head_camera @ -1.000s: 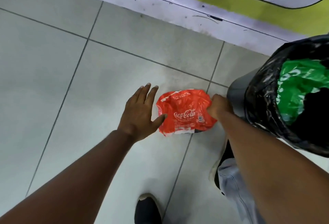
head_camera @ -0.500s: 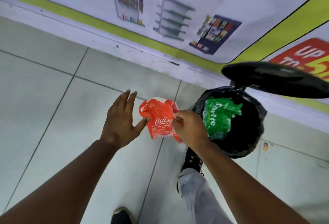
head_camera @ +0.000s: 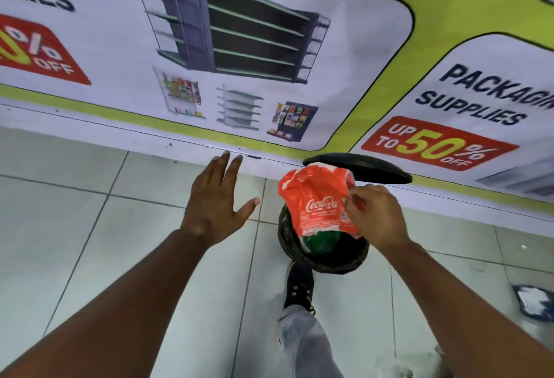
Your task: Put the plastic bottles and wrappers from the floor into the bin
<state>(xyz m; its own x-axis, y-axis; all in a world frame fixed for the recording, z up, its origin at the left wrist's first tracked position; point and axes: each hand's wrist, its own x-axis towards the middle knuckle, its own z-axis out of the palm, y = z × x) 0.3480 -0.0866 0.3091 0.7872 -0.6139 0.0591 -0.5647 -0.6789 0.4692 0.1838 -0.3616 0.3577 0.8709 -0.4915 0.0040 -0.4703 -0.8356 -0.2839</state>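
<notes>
Pinching a red Coca-Cola wrapper (head_camera: pixel 314 203) above the open bin (head_camera: pixel 287 236), right hand (head_camera: pixel 374 215) gripped it, left hand (head_camera: pixel 214 203) was spread empty, green wrapper (head_camera: pixel 320 239) lay inside

I see the bin (head_camera: pixel 322 260) on the floor (head_camera: pixel 90 227), against the wall banner (head_camera: pixel 269 47), lid (head_camera: pixel 374 167) tipped up behind it. Wrapper (head_camera: pixel 317 203) hangs over the bin mouth, pinched at its right edge by the right hand (head_camera: pixel 374 212). Another wrapper (head_camera: pixel 322 239) lies inside the bin, under it. Left hand (head_camera: pixel 215 203) is spread, left of the bin, touching nothing. A shoe (head_camera: pixel 299 287) sits at the bin's near side. Another bit of litter (head_camera: pixel 535 301) lies on the floor, far right.
</notes>
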